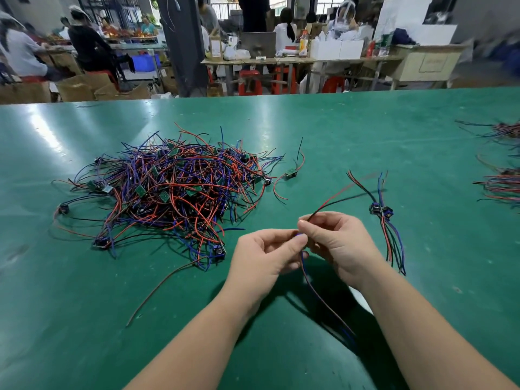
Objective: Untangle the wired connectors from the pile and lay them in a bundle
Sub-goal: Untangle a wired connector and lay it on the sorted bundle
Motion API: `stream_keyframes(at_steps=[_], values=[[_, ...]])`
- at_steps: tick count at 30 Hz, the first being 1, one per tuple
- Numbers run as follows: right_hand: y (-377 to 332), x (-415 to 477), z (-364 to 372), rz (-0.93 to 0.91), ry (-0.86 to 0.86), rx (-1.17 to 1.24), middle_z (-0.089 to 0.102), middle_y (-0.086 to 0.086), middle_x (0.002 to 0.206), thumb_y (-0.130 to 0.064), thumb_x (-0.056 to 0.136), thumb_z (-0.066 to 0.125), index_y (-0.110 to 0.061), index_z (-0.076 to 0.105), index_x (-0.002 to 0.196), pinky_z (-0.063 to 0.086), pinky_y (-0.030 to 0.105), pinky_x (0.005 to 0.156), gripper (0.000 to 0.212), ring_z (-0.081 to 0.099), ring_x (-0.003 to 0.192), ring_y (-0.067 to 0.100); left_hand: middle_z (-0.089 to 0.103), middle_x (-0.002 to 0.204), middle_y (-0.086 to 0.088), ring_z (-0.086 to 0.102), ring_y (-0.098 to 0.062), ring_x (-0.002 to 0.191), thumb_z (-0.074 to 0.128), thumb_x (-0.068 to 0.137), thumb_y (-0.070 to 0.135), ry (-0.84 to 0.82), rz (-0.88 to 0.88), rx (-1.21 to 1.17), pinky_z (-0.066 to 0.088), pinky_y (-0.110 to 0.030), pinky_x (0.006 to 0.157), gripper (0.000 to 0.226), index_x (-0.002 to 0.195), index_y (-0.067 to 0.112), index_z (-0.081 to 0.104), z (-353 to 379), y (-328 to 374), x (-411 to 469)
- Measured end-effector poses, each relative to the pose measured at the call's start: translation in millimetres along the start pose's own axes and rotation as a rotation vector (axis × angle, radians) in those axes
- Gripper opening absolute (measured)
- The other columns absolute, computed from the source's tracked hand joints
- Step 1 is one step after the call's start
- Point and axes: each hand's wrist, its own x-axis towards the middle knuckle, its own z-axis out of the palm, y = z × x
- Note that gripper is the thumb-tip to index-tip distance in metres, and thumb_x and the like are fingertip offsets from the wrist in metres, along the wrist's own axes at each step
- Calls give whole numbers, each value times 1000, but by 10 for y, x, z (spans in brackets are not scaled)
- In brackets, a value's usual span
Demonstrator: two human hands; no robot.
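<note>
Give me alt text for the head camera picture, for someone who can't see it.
A left hand and a right hand pinch one wired connector by its wires above a green table. A big tangled pile of them lies to the left, a small bundle to the right.

Your left hand and right hand are pinching a wired connector; your fingers are hiding its body. Its tail is blurring out toward 6 o'clock. Bundles at 3 o'clock are running off-frame. Workers at 11 o'clock are smearing.
</note>
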Motion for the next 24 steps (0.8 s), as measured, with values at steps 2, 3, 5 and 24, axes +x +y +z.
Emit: stream_keyframes(at_steps=[2, 3, 5, 24], values=[[4, 1, -8, -18, 23, -75, 63, 0, 56, -11, 67, 76, -10, 69, 60, 43, 19, 49, 9, 54, 47, 9, 71, 67, -5, 67, -11, 60, 71, 80, 6, -20, -67, 25, 54, -19, 56, 8, 88, 3, 70, -9, 6, -7], [-13, 14, -36, -27, 55, -75, 62, 0, 54, -7, 72, 74, -9, 67, 63, 42, 16, 45, 12, 53, 44, 8, 71, 68, -7, 68, -12, 61, 70, 81, 4, -47, -120, 24, 54, -19, 56, 4, 85, 3, 70, -24, 30, -9], [-82, 46, -128, -37, 152, -14, 61, -2, 50, -3, 79, 69, -7, 63, 69, 40, 13, 41, 13, 52, 40, 4, 72, 73, -9, 70, -15, 63, 70, 81, 5, -143, -224, 50, 55, -21, 56, 2, 83, 4, 70, -73, 81, -12], [-22, -116, -14, -234, -167, -565, 74, 2, 82, -7, 70, 81, -19, 70, 91, 56, 24, 71, 27, 67, 71, 9, 74, 77, -8, 70, -11, 64, 74, 68, 23, 41, -227, -73, 54, -19, 52, 27, 87, 5, 70, -178, 116, 71]])
